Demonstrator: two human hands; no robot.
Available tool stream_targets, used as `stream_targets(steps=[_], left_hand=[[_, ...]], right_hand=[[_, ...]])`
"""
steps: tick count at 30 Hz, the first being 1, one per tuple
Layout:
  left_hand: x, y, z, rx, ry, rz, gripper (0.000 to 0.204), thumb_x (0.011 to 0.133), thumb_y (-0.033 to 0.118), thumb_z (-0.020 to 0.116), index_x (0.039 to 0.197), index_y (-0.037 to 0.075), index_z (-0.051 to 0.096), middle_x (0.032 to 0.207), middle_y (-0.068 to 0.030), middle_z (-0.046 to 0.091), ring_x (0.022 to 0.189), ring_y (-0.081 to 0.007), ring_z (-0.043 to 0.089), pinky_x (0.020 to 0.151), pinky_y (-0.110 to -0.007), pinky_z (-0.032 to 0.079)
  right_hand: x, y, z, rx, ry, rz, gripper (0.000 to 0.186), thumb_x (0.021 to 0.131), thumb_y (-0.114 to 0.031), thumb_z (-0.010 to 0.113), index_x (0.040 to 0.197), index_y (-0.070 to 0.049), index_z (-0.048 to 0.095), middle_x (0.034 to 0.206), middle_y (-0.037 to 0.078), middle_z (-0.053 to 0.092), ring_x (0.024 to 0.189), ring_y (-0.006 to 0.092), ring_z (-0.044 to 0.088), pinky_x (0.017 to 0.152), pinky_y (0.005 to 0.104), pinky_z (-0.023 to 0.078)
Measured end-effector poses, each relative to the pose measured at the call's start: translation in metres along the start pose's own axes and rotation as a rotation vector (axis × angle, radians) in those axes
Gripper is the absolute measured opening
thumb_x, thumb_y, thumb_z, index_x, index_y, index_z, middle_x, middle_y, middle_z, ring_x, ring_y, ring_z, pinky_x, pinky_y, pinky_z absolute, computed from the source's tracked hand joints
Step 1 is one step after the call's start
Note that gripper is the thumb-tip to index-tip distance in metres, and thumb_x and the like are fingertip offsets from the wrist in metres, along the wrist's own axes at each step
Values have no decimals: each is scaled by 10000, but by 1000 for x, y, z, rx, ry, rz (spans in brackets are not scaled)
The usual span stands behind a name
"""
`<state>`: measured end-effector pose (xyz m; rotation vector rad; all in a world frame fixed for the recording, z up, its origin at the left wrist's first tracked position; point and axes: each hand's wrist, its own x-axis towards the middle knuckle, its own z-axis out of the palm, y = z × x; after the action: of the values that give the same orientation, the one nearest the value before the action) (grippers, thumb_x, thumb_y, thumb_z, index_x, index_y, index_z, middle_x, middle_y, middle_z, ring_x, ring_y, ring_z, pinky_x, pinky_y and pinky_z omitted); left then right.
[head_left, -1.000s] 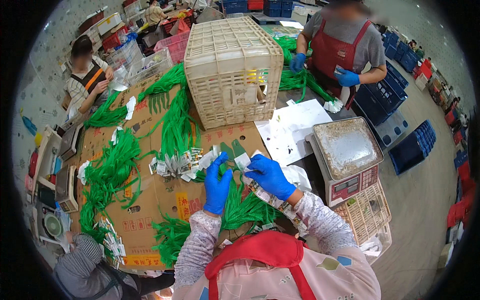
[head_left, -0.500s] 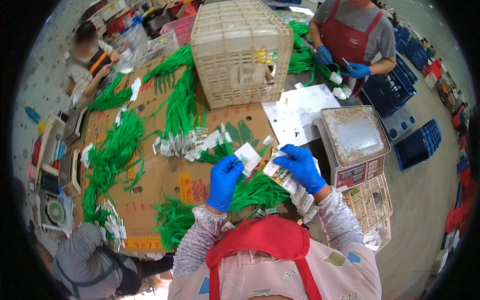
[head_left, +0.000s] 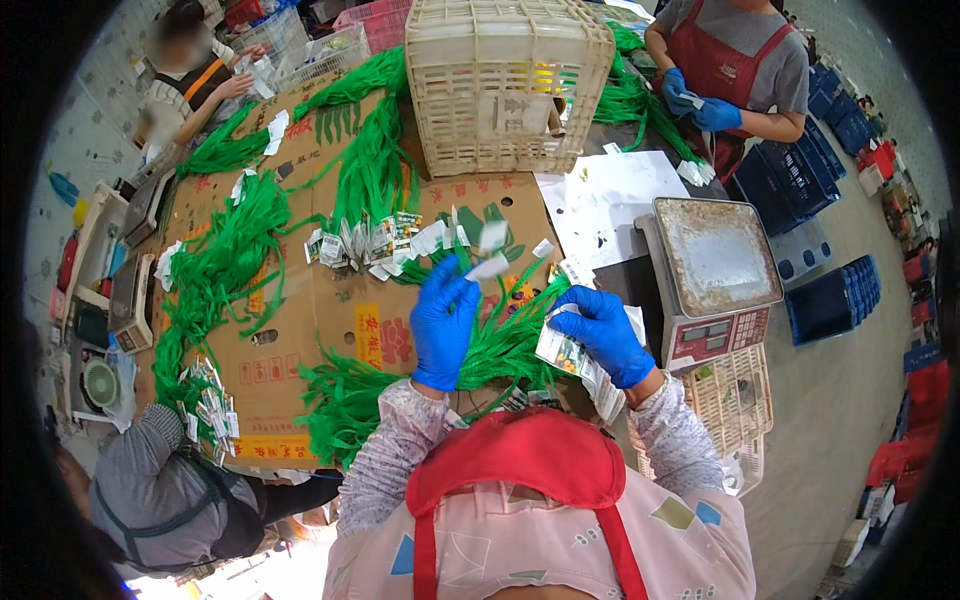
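Note:
My left hand [head_left: 447, 325], in a blue glove, is raised over the cardboard-covered table with its fingers closed. At its fingertips is a small white paper slip [head_left: 488, 267], slightly blurred. Just above it, another white scrap is smeared by motion. In my right hand [head_left: 605, 335], also blue-gloved, is a bunch of printed labels [head_left: 562, 348], whose strip hangs down below the palm. Beneath and between my hands lies a bundle of green ribbon-like strips [head_left: 500, 350]. Several printed tags [head_left: 385, 240] lie in a cluster beyond my left hand.
A large cream plastic crate [head_left: 500, 120] stands at the far middle. To my right sit a scale [head_left: 715, 260] and a cream basket [head_left: 735, 400]. White sheets [head_left: 610, 205] lie behind the scale. More green bundles [head_left: 235, 250] spread leftward. Co-workers stand around the table.
My left hand has shifted up and slightly away, and the white slip at its fingers is now tilted and blurred. The right hand keeps its labels. The view has shifted slightly.

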<state>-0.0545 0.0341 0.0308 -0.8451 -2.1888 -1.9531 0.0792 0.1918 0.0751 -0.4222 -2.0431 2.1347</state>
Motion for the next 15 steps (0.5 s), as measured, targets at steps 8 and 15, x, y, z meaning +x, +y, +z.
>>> stream_targets(steps=[8,15], left_hand=[[10,43,-9,-315,42,-320,256,783,-23,535,1017,53,608,783,-40,571,698,-109,525,625,-222,427],[-30,18,-9,-218,-272,-145,247,765,-55,517,964,44,624,828,-60,599,753,-123,557,689,-237,454]], right_hand=[[3,13,7,71,49,-44,128,797,-106,581,878,-11,610,791,15,578,748,84,528,690,229,424],[3,5,12,-129,3,-188,160,816,-24,508,939,-7,609,872,42,575,824,116,533,755,236,413]])
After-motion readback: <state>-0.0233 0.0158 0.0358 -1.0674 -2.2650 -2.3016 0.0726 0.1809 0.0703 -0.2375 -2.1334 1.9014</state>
